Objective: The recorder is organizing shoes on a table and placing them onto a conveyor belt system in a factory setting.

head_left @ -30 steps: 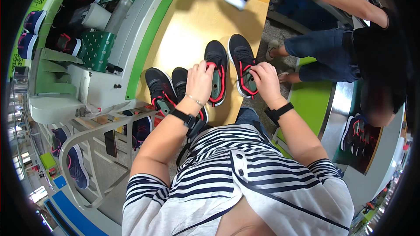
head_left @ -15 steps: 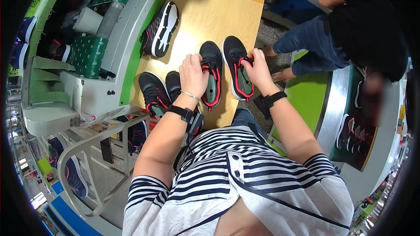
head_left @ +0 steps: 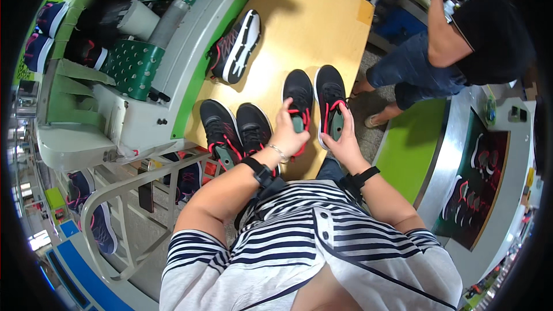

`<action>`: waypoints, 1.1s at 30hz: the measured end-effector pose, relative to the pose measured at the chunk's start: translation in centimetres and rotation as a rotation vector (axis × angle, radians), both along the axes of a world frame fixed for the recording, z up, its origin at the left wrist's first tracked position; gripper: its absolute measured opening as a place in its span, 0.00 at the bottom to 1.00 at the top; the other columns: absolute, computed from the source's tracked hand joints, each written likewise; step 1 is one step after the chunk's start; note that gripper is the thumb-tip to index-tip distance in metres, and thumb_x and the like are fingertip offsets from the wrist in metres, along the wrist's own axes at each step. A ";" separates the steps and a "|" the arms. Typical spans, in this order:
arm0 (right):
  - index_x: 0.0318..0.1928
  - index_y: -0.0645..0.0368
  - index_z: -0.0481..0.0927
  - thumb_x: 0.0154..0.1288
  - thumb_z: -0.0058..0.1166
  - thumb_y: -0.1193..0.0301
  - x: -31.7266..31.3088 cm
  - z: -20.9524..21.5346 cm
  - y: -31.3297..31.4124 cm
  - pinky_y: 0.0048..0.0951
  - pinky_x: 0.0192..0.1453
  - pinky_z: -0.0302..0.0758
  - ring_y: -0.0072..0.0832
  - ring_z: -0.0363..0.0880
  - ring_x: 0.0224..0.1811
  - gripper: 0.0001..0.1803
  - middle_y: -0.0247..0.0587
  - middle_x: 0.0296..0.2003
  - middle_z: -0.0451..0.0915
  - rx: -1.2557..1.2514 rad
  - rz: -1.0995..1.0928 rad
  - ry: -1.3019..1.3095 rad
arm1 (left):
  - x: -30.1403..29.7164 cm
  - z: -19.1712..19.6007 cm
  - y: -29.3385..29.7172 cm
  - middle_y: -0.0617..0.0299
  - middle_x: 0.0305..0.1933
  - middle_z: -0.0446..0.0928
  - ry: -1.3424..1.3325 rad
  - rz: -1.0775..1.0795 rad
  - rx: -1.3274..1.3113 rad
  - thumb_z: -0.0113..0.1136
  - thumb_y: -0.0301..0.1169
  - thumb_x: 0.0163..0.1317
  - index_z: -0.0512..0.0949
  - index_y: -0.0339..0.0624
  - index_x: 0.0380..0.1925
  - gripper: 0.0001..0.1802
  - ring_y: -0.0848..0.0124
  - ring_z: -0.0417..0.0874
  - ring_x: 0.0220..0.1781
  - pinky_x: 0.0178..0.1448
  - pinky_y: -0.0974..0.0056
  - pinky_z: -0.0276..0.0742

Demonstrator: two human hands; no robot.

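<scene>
Two black sneakers with red collar lining stand side by side on a wooden tabletop [head_left: 311, 17], toes pointing away from me. My left hand [head_left: 288, 134] is closed on the left sneaker [head_left: 298, 84], its thumb and fingers at the foot opening. The right sneaker [head_left: 330, 82] is in the grip of my right hand [head_left: 345, 141], thumb by the heel and fingers along the outer collar. Grey-green inserts show inside both openings. Left of my left hand, another black sneaker [head_left: 252, 120] stands beside a matching sneaker [head_left: 216, 121], partly behind my wrist.
Farther back, a sneaker [head_left: 236, 46] lies on its side, white sole showing. A machine with a green studded belt [head_left: 133, 69] borders the table's left. A metal rack [head_left: 124, 196] holds shoes at lower left. On the right stand a person [head_left: 478, 40] and a green-topped bench [head_left: 406, 144].
Both hands have moved from the lace areas back toward the heels of the two sneakers. The view has shifted slightly. The person at right has raised an arm with a blue glove.
</scene>
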State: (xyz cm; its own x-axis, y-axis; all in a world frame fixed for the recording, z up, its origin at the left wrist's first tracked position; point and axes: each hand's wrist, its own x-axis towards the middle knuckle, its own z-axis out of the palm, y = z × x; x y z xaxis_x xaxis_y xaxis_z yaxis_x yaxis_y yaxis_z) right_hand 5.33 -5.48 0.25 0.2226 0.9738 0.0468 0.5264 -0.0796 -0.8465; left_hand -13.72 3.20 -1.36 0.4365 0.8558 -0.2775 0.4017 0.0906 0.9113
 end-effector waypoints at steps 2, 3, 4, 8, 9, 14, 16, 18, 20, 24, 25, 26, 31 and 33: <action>0.76 0.51 0.56 0.57 0.65 0.77 -0.8 -1.1 0.3 0.48 0.78 0.55 0.60 0.50 0.77 0.47 0.63 0.74 0.53 0.030 -0.035 0.009 | 1.2 0.1 -1.9 0.30 0.73 0.48 0.028 0.013 -0.071 0.73 0.36 0.49 0.40 0.37 0.74 0.61 0.40 0.54 0.76 0.78 0.51 0.57; 0.75 0.51 0.57 0.57 0.63 0.78 -0.9 -0.6 0.3 0.48 0.78 0.55 0.60 0.50 0.77 0.46 0.64 0.74 0.53 -0.023 0.030 -0.070 | 0.2 -0.4 -3.3 0.29 0.72 0.52 0.034 -0.072 -0.063 0.74 0.38 0.49 0.38 0.37 0.74 0.63 0.41 0.58 0.75 0.78 0.52 0.58; 0.75 0.51 0.57 0.57 0.62 0.79 -0.4 0.3 -0.1 0.48 0.78 0.55 0.61 0.50 0.77 0.46 0.64 0.74 0.53 -0.070 0.082 -0.152 | -0.1 1.5 -3.2 0.29 0.71 0.55 0.039 -0.170 -0.051 0.76 0.40 0.50 0.37 0.36 0.74 0.65 0.42 0.61 0.73 0.77 0.54 0.59; 0.75 0.56 0.53 0.59 0.61 0.80 2.1 0.3 -1.0 0.46 0.79 0.51 0.57 0.50 0.78 0.46 0.63 0.72 0.54 -0.148 0.116 -0.026 | -3.9 7.9 8.5 0.47 0.49 0.81 0.127 -0.439 -0.357 0.68 0.42 0.63 0.74 0.33 0.59 0.31 0.62 0.82 0.54 0.63 0.62 0.74; 0.75 0.56 0.53 0.59 0.61 0.80 1.9 0.1 -0.9 0.46 0.79 0.51 0.57 0.50 0.78 0.46 0.63 0.72 0.54 -0.131 0.135 -0.016 | -6.4 4.3 11.1 0.51 0.44 0.83 0.020 -0.030 -0.164 0.66 0.41 0.64 0.76 0.33 0.55 0.26 0.66 0.83 0.52 0.58 0.61 0.76; 0.75 0.59 0.51 0.60 0.61 0.79 2.4 -1.1 -1.8 0.45 0.80 0.50 0.57 0.50 0.78 0.45 0.63 0.71 0.54 -0.146 0.128 -0.013 | -10.5 0.7 20.6 0.54 0.57 0.80 -0.216 0.789 -0.749 0.73 0.48 0.59 0.77 0.46 0.55 0.29 0.64 0.77 0.59 0.64 0.58 0.72; 0.74 0.58 0.54 0.60 0.61 0.80 1.5 -0.5 -1.2 0.45 0.78 0.54 0.59 0.49 0.78 0.44 0.66 0.73 0.51 -0.147 0.176 0.038 | -15.4 -4.1 20.8 0.54 0.54 0.80 -0.437 0.780 -0.602 0.73 0.50 0.59 0.77 0.35 0.52 0.32 0.65 0.77 0.53 0.54 0.62 0.76; 0.74 0.57 0.55 0.60 0.61 0.81 2.6 -1.3 -1.8 0.45 0.79 0.54 0.59 0.48 0.79 0.44 0.64 0.74 0.50 -0.126 0.120 0.030 | -9.7 -2.6 20.0 0.56 0.51 0.77 -0.051 0.798 -0.356 0.75 0.48 0.57 0.73 0.35 0.53 0.34 0.70 0.76 0.48 0.47 0.66 0.77; 0.74 0.57 0.56 0.59 0.61 0.81 2.0 -0.7 -1.0 0.45 0.79 0.53 0.59 0.48 0.79 0.44 0.64 0.75 0.50 -0.117 0.141 0.047 | -11.3 -5.0 17.8 0.57 0.49 0.71 0.107 0.653 0.107 0.82 0.43 0.50 0.61 0.34 0.59 0.47 0.72 0.75 0.48 0.49 0.65 0.77; 0.74 0.59 0.54 0.61 0.61 0.79 2.5 -0.7 -1.2 0.45 0.80 0.50 0.58 0.48 0.78 0.43 0.63 0.73 0.52 -0.096 0.157 0.003 | -6.5 0.0 17.4 0.44 0.65 0.64 0.222 0.190 0.308 0.84 0.45 0.43 0.52 0.40 0.73 0.63 0.57 0.72 0.64 0.66 0.56 0.73; 0.74 0.59 0.54 0.61 0.61 0.79 2.5 -0.7 -1.2 0.45 0.80 0.50 0.58 0.48 0.78 0.43 0.63 0.73 0.52 -0.108 0.155 -0.001 | -5.3 0.7 18.1 0.34 0.73 0.55 0.161 0.085 0.179 0.85 0.47 0.39 0.45 0.39 0.76 0.71 0.50 0.62 0.74 0.75 0.54 0.63; 0.74 0.59 0.54 0.61 0.61 0.78 2.6 -0.8 -1.2 0.45 0.80 0.50 0.58 0.48 0.79 0.43 0.63 0.73 0.52 -0.122 0.143 -0.004 | -3.2 1.9 18.5 0.34 0.76 0.50 0.030 -0.040 0.008 0.83 0.44 0.41 0.41 0.40 0.78 0.72 0.49 0.57 0.78 0.78 0.55 0.60; 0.74 0.59 0.54 0.61 0.61 0.78 1.9 -1.0 -1.0 0.46 0.80 0.50 0.58 0.47 0.79 0.43 0.63 0.73 0.52 -0.118 0.170 0.015 | -2.8 -1.7 18.1 0.43 0.69 0.63 -0.076 0.110 -0.021 0.68 0.30 0.52 0.42 0.41 0.77 0.57 0.54 0.73 0.66 0.69 0.59 0.70; 0.74 0.59 0.53 0.61 0.61 0.78 2.1 -1.0 -1.3 0.45 0.80 0.50 0.57 0.47 0.79 0.43 0.63 0.74 0.52 -0.146 0.141 0.003 | -3.3 -1.2 16.7 0.46 0.67 0.65 -0.106 0.152 -0.116 0.68 0.29 0.52 0.44 0.41 0.77 0.56 0.57 0.74 0.64 0.67 0.59 0.72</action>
State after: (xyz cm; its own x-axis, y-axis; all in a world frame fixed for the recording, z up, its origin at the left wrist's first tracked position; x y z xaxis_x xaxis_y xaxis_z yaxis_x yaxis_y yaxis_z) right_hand 7.39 -6.75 -0.72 0.0840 0.9917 -0.0972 0.5384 -0.1272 -0.8330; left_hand -17.02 19.85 -2.52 0.3370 0.8790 -0.3374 0.2783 0.2493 0.9276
